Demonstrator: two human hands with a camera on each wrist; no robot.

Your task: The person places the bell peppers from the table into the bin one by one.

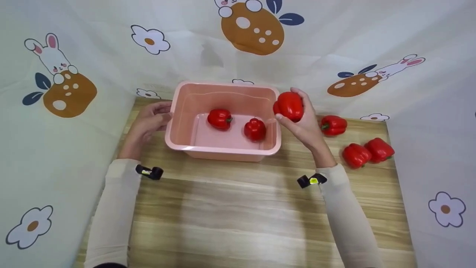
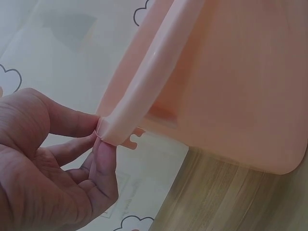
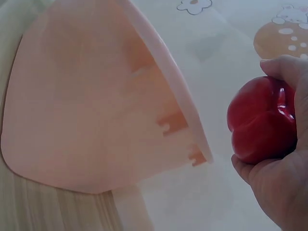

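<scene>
A pink plastic basin (image 1: 223,152) stands on the wooden table, with two red bell peppers inside: one (image 1: 219,119) toward the middle and one (image 1: 255,130) near its right wall. My left hand (image 1: 150,121) pinches the basin's left rim between thumb and fingers, plain in the left wrist view, where the rim (image 2: 139,91) slants upward. At the right rim, my right hand (image 1: 306,123) grips another red bell pepper (image 1: 290,106), raised to about rim height. In the right wrist view this pepper (image 3: 262,120) is apart from the basin wall (image 3: 86,106).
Right of the basin, three more red bell peppers lie on the table: one (image 1: 334,125) farther back, and two touching each other, the left one (image 1: 356,155) and the right one (image 1: 379,150). A patterned cloth (image 1: 186,63) hangs behind and along both sides of the table (image 1: 230,208).
</scene>
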